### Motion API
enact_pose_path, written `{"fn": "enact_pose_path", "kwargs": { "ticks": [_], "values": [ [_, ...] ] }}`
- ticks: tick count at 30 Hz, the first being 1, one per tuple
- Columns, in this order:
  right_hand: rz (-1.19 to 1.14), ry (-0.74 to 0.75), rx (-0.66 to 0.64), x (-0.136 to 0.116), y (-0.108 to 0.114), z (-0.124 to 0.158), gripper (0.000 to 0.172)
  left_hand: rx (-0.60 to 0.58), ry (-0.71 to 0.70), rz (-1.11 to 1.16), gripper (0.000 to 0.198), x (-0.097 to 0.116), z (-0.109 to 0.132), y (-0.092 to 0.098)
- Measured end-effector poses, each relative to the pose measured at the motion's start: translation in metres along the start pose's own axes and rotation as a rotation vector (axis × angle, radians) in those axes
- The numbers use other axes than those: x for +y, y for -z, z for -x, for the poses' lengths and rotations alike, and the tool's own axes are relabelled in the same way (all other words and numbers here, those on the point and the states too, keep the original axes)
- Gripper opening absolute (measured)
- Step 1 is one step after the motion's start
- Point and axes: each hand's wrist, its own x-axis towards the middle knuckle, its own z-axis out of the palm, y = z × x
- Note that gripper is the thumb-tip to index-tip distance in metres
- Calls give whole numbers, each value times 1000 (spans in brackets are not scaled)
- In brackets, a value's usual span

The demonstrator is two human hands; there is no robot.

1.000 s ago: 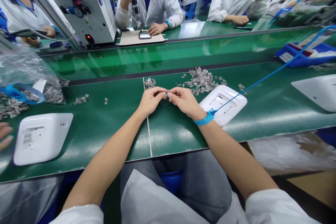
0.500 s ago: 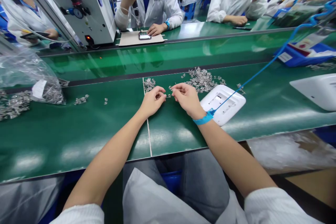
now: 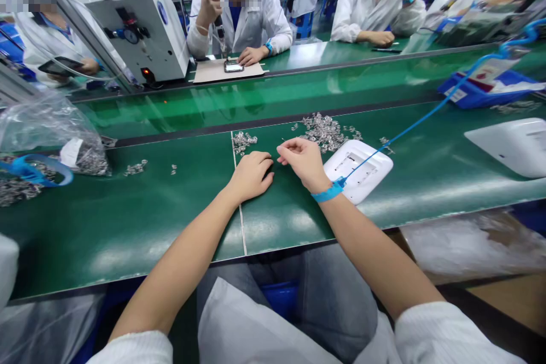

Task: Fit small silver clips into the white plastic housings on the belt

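My left hand (image 3: 251, 174) lies palm down on the green table (image 3: 170, 222), fingers loosely spread, holding nothing. Just to its right, my right hand (image 3: 301, 162) has thumb and forefinger pinched on a small clear part, which is barely visible. A blue wrist strap (image 3: 327, 193) circles my right wrist, and its blue cord (image 3: 426, 116) runs off to the right. A white plastic housing (image 3: 360, 169) lies beside my right wrist. A pile of small clear parts (image 3: 324, 128) sits just beyond it, and a smaller cluster (image 3: 243, 139) lies beyond my left hand.
A clear bag of parts (image 3: 51, 131) sits at the left. Another white housing (image 3: 512, 145) and a blue tray (image 3: 482, 88) are at the right. Beyond the conveyor belt (image 3: 277, 96), a white machine (image 3: 140, 34) stands and several people in white coats work.
My hands parted and lowered; the left now rests flat on the table. The white housing at the near left is gone. The view tilted slightly down.
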Motion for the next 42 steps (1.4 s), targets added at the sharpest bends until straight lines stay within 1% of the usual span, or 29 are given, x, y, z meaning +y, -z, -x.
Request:
{"fn": "enact_pose_path", "kwargs": {
  "ticks": [3,5,8,10,13,15,16,19,20,23,25,28,30,31,32,33,35,36,37,38,40,41,42],
  "values": [
    [263,84,6,4,1,1,8,0,48,-44,23,4,1,3],
    [386,140,-10,5,1,2,5,5,62,-45,20,3,1,2],
    [515,210,-53,6,-4,-4,10,6,37,-22,20,-2,-1,-2],
    [597,233,-109,7,-12,-14,14,36,43,-3,24,-5,-2,-6],
    [689,265,-217,7,-27,-33,17,102,109,-15,23,-10,-2,-10],
    [744,274,-248,7,-37,-46,17,133,162,-51,22,-12,-1,-11],
    [774,265,-240,7,-42,-51,18,145,189,-73,23,-13,0,-11],
    [890,231,-174,8,-56,-65,31,177,276,-154,21,-12,2,-9],
    [934,221,-161,9,-59,-69,32,187,309,-190,20,-12,2,-8],
    [1061,185,-171,13,-67,-76,20,210,378,-271,17,-9,2,-8],
    [1112,166,-180,14,-69,-76,19,240,377,-268,16,-10,2,-7],
    [1085,198,-154,3,-64,-65,20,343,299,-207,15,-12,2,-3],
    [986,278,-110,-13,-52,-52,18,430,203,-159,15,-7,0,0],
    [918,337,-94,-22,-42,-44,15,464,148,-138,15,-1,-2,1],
    [845,403,-87,-31,-30,-36,12,482,90,-118,16,8,-6,0],
    [774,470,-88,-41,-15,-27,10,474,22,-99,16,21,-10,-3],
    [655,573,-88,-58,20,-9,8,380,-141,-75,19,56,-20,-14],
    [610,597,-78,-65,40,-1,4,306,-223,-74,23,77,-26,-22],
    [575,599,-65,-72,59,5,5,234,-279,-82,29,99,-31,-30],
    [554,583,-53,-78,78,11,14,185,-285,-95,36,120,-37,-39],
    [561,520,-42,-89,110,18,29,147,-191,-124,46,154,-45,-53],
    [584,482,-48,-92,123,21,30,144,-131,-141,48,166,-47,-57],
    [613,444,-60,-96,133,23,26,142,-78,-160,49,174,-48,-59]
  ]
}}
